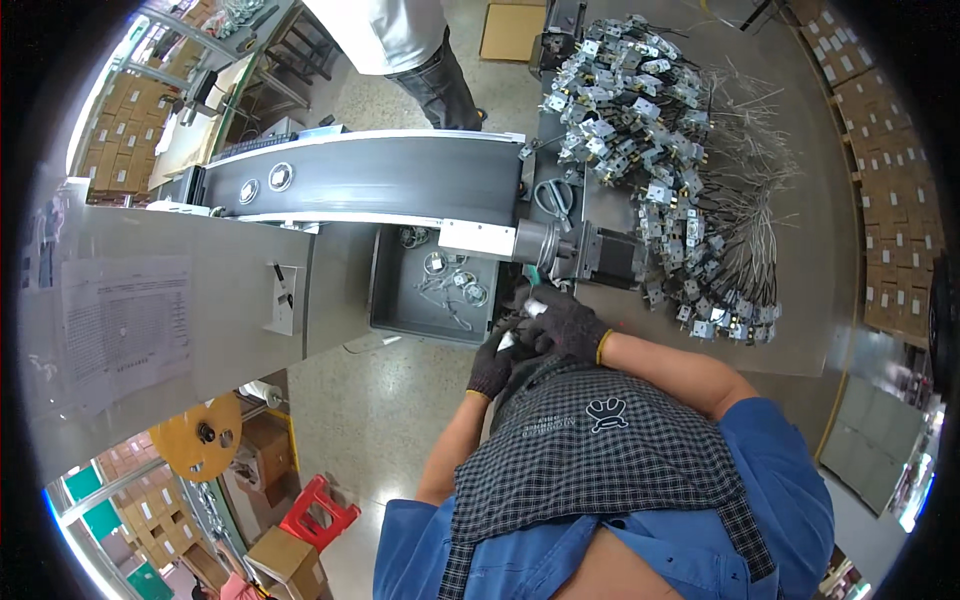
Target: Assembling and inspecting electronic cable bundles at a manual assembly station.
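Both hands wear dark knit gloves and meet close to my apron, at the front edge of the bench. My left hand (492,366) is closed, its fingers curled toward the other hand. Beside it my right hand (566,326) is closed too, with a white patch near its fingertips. Whatever lies between them is too small and covered to name. Just left of the hands sits a grey tray (378,290) with several round parts (474,293) on thin wires. A cylindrical motor (612,257) stands just beyond my right hand.
A conveyor belt (390,178) carries two round white parts (280,177). Scissors (554,200) lie near the motor. Small metal switch-like boxes (640,120) with wires pile up at right. A grey panel (240,290) stands left; a red stool (318,514) is lower left. Someone (440,80) stands beyond the belt.
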Available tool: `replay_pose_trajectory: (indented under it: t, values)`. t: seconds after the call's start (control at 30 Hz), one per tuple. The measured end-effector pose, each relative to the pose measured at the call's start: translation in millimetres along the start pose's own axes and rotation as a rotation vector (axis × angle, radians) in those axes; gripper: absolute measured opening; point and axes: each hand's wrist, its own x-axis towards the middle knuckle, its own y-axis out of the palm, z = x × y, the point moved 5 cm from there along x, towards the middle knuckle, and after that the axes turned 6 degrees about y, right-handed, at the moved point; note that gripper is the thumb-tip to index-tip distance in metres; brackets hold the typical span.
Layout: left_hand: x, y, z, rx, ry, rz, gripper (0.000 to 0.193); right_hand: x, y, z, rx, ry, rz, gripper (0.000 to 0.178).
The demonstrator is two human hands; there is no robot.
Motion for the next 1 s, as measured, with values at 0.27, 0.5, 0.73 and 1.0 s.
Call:
replay_pose_trajectory:
  t: [0.27,0.5,0.73,1.0]
  values:
    - [74.5,1.3,-72.2,-0.315,0.186,-0.218,0.054,-51.0,-38.8,93.9,-0.785,-0.851,-0.592,0.042]
    - [65.4,-4.7,-121.3,-0.665,-0.080,-0.093,0.038,6.2,-54.7,94.6,-1.236,-0.502,-0.363,0.075]
    - [-5.8,-5.7,-189.7,-0.238,-0.134,-0.045,0.042,-24.5,-48.8,97.3,-0.631,-0.816,-0.499,0.076]
    - [-17.8,-40.3,-292.7,0.410,0.641,-0.148,0.061,-9.3,-19.1,35.1,0.383,-0.180,0.174,0.035]
